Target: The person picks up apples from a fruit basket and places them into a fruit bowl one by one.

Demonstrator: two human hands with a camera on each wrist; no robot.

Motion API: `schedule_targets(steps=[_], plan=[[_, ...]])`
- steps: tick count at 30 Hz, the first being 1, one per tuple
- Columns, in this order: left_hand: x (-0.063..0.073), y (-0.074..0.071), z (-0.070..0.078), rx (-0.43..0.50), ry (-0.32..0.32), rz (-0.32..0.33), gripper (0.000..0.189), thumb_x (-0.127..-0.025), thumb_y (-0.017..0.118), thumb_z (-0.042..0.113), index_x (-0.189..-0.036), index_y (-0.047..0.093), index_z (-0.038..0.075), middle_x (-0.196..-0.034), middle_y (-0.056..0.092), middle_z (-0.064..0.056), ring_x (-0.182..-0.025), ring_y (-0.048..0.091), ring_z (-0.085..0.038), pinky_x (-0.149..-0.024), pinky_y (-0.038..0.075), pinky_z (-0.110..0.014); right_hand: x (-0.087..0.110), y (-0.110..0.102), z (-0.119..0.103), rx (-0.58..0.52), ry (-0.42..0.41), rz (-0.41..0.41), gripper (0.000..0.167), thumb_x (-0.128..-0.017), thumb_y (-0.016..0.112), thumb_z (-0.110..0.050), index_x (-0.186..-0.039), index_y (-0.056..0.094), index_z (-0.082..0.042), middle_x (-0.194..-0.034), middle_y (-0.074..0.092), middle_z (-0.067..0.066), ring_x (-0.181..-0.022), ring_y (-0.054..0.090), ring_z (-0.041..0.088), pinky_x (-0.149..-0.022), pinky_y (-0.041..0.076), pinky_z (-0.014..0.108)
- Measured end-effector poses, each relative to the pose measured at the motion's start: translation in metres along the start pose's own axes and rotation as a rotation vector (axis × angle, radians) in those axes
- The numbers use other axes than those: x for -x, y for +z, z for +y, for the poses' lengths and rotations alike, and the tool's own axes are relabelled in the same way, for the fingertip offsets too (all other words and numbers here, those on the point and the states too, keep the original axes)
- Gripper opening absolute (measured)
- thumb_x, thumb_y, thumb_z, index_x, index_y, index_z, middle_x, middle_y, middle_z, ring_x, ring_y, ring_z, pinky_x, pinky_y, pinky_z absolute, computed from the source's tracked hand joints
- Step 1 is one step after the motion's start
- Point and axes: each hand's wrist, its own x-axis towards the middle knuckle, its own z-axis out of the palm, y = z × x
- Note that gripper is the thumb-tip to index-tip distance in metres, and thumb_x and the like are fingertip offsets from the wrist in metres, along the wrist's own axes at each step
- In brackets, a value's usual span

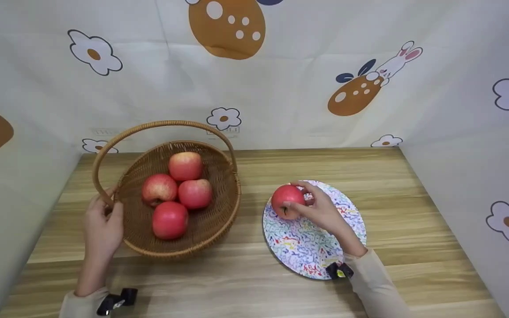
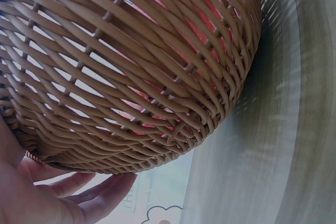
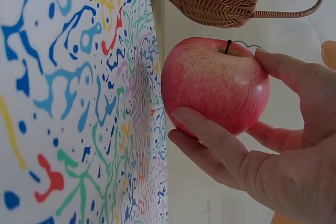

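My right hand (image 1: 323, 212) grips a red apple (image 1: 287, 196) over the left part of a round, colourfully squiggled board (image 1: 312, 247). In the right wrist view the thumb and fingers curl round that apple (image 3: 215, 87), its stem showing, close to the patterned surface (image 3: 79, 103). On the left, my other hand (image 1: 104, 225) holds the rim of a brown wicker basket (image 1: 179, 254) where its arched handle joins. Several red apples (image 1: 170, 220) lie inside the basket. Seen from the left wrist, the fingers (image 2: 107, 195) reach along the woven side (image 2: 131, 72), with red showing through the gaps.
The wooden tabletop (image 1: 254, 274) extends under the basket and the round board. Pale cloth walls (image 1: 281, 88) with flower and rabbit prints stand behind and on both sides. The basket's tall handle (image 1: 170, 123) rises toward the back wall. A black wrist device (image 1: 117, 301) sits on each sleeve.
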Motion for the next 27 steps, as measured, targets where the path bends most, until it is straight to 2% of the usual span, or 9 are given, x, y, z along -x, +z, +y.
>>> schedule_targets(steps=[2,3,17,21,22,27], plan=[[-0.0001,-0.0003,0.0008,0.026,-0.009,-0.018,0.044,-0.100,0.045,-0.002,-0.140,0.057,-0.017,-0.140,0.054,-0.033,-0.117,0.057,-0.044,-0.079,0.039,-0.002,-0.0001,0.0004,0.0004,0.003,-0.009,-0.010,0.056,-0.095,0.080,-0.019,-0.143,0.059,0.001,-0.117,0.061,0.023,-0.079,0.066,0.018,-0.068,0.055,0.025],[-0.0001,-0.0003,0.0013,0.026,-0.016,-0.020,0.044,-0.101,0.045,-0.002,-0.141,0.057,-0.016,-0.140,0.054,-0.033,-0.118,0.057,-0.045,-0.079,0.039,-0.002,-0.0002,0.0006,0.0007,0.004,-0.017,-0.015,0.056,-0.095,0.079,-0.018,-0.143,0.059,0.002,-0.117,0.061,0.023,-0.078,0.065,0.018,-0.068,0.055,0.025],[-0.0003,0.0001,0.0021,-0.008,-0.013,-0.003,0.044,-0.100,0.047,-0.001,-0.140,0.059,-0.014,-0.139,0.057,-0.032,-0.117,0.059,-0.044,-0.080,0.038,-0.002,-0.0012,0.0025,0.0043,0.037,-0.016,-0.033,0.054,-0.095,0.078,-0.017,-0.142,0.059,0.003,-0.116,0.063,0.025,-0.074,0.059,0.016,-0.070,0.052,0.026],[0.0001,0.0004,0.0017,-0.010,-0.003,0.005,0.044,-0.099,0.047,-0.001,-0.139,0.059,-0.014,-0.136,0.058,-0.033,-0.116,0.059,-0.043,-0.080,0.038,-0.002,-0.0009,0.0020,0.0040,0.040,0.005,-0.035,0.054,-0.096,0.077,-0.019,-0.143,0.058,0.003,-0.116,0.063,0.025,-0.079,0.064,0.018,-0.071,0.054,0.027],[0.0002,0.0005,0.0013,-0.013,-0.002,0.008,0.044,-0.099,0.047,-0.001,-0.139,0.060,-0.014,-0.135,0.058,-0.032,-0.113,0.060,-0.038,-0.080,0.039,-0.002,-0.0008,0.0019,0.0037,0.044,0.014,-0.033,0.055,-0.097,0.077,-0.020,-0.143,0.058,0.002,-0.116,0.064,0.026,-0.081,0.065,0.018,-0.071,0.054,0.028],[0.0009,-0.0006,0.0013,0.000,-0.021,-0.005,0.044,-0.101,0.046,0.001,-0.141,0.058,-0.015,-0.137,0.058,-0.032,-0.117,0.060,-0.040,-0.082,0.038,-0.003,-0.0001,0.0026,0.0016,0.096,0.052,0.006,0.053,-0.096,0.078,-0.022,-0.141,0.061,0.000,-0.117,0.068,0.023,-0.091,0.069,0.025,-0.073,0.056,0.032]])
